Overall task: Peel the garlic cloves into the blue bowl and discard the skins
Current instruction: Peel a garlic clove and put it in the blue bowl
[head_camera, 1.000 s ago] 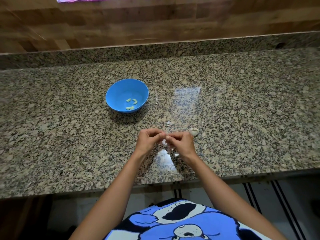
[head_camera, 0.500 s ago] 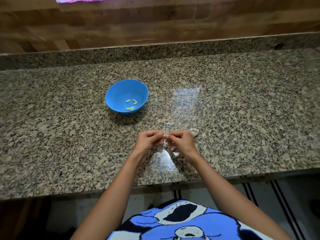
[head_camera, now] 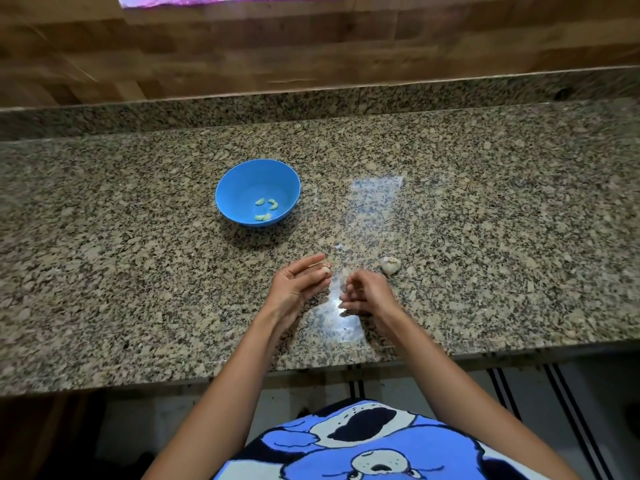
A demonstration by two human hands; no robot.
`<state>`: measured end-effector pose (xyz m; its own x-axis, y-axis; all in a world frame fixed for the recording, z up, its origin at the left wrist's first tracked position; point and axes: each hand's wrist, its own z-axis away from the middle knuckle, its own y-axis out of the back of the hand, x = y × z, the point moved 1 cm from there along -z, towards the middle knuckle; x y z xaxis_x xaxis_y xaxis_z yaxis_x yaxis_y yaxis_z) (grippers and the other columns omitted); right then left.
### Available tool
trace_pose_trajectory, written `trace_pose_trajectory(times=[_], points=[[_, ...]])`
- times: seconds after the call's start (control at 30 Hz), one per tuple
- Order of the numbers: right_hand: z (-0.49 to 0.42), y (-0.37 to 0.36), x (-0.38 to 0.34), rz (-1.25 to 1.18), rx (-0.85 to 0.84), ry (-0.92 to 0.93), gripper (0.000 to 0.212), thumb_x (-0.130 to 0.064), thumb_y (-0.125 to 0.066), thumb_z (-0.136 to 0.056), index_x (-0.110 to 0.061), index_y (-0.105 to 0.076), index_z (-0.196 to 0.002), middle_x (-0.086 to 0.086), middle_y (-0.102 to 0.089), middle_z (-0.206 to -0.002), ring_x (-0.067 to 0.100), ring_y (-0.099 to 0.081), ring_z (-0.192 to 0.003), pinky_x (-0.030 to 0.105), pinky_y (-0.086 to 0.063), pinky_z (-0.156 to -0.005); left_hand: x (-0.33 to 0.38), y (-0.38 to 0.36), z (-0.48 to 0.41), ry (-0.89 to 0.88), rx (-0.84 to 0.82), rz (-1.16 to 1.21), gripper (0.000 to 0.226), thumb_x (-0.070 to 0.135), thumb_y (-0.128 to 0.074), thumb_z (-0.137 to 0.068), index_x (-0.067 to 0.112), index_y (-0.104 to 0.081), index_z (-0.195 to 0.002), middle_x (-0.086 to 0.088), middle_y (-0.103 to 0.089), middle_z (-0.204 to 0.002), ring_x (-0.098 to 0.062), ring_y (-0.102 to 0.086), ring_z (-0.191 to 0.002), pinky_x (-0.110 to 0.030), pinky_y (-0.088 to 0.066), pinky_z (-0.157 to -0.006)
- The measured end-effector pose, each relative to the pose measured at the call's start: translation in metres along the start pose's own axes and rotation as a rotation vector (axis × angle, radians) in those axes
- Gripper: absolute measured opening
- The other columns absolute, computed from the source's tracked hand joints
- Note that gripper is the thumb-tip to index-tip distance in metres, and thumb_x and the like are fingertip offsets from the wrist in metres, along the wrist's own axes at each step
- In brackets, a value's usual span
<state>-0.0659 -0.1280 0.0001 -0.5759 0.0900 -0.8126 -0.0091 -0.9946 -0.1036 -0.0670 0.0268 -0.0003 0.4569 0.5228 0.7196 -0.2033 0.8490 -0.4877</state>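
Note:
The blue bowl (head_camera: 242, 178) stands on the granite counter at centre left, with a few peeled cloves (head_camera: 266, 209) inside. In front of it, my left hand (head_camera: 296, 284) pinches a garlic clove (head_camera: 325, 269) at its fingertips, palm turned inward. A short gap to the right, my right hand (head_camera: 365, 292) has its fingers curled, and a pale blurred scrap of garlic skin (head_camera: 345, 273) shows at its fingertips. A remaining piece of the garlic bulb (head_camera: 391, 265) lies on the counter just beyond my right hand.
A small bit of skin (head_camera: 338, 247) lies on the granite counter (head_camera: 485, 220) past my hands. A raised granite ledge and a wooden wall run along the back. The counter's front edge is just below my wrists.
My hands were pinched together on the clove; now they have pulled apart. The left hand keeps the clove and the right has drawn back toward me.

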Motion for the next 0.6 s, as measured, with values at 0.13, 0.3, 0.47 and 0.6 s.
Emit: trace_pose_trajectory(times=[0.13, 0.3, 0.47, 0.6], points=[[-0.004, 0.005, 0.007, 0.432, 0.074, 0.213, 0.025, -0.024, -0.053, -0.093, -0.007, -0.063, -0.078, 0.006, -0.063, -0.068, 0.018, -0.057, -0.057, 0.026, -0.048, -0.053, 0.0, 0.0, 0.0, -0.03, -0.003, -0.141, 0.046, -0.007, -0.068, -0.068, 0.004, -0.064, -0.112, -0.018, -0.069, -0.105, -0.029, -0.069, -0.094, -0.031, -0.058, -0.078], [-0.002, -0.002, 0.005, 0.429, 0.121, 0.268, 0.022, -0.015, -0.058, -0.09, -0.019, -0.063, -0.111, 0.002, -0.068, -0.087, 0.019, -0.059, -0.066, 0.031, -0.052, -0.063, -0.003, -0.003, -0.002, -0.125, 0.017, -0.333, 0.039, -0.007, -0.065, -0.079, 0.009, -0.063, -0.115, -0.009, -0.072, -0.103, -0.023, -0.069, -0.093, -0.03, -0.057, -0.08], [-0.001, -0.002, 0.004, 0.407, 0.171, 0.29, 0.031, -0.016, -0.056, -0.091, -0.02, -0.058, -0.121, 0.003, -0.067, -0.089, 0.026, -0.056, -0.065, 0.039, -0.053, -0.064, -0.007, 0.016, -0.012, -0.31, 0.229, -0.724, 0.041, -0.001, -0.064, -0.084, 0.016, -0.061, -0.121, -0.006, -0.07, -0.106, -0.015, -0.068, -0.092, -0.03, -0.058, -0.08], [0.0, 0.009, 0.007, 0.356, 0.217, 0.255, 0.029, -0.012, -0.055, -0.091, -0.016, -0.06, -0.119, 0.0, -0.066, -0.093, 0.031, -0.059, -0.071, 0.043, -0.054, -0.073, 0.002, 0.039, -0.01, -0.434, 0.423, -0.923, 0.041, 0.004, -0.062, -0.087, 0.016, -0.058, -0.126, -0.002, -0.068, -0.111, -0.008, -0.065, -0.093, -0.013, -0.053, -0.069]])
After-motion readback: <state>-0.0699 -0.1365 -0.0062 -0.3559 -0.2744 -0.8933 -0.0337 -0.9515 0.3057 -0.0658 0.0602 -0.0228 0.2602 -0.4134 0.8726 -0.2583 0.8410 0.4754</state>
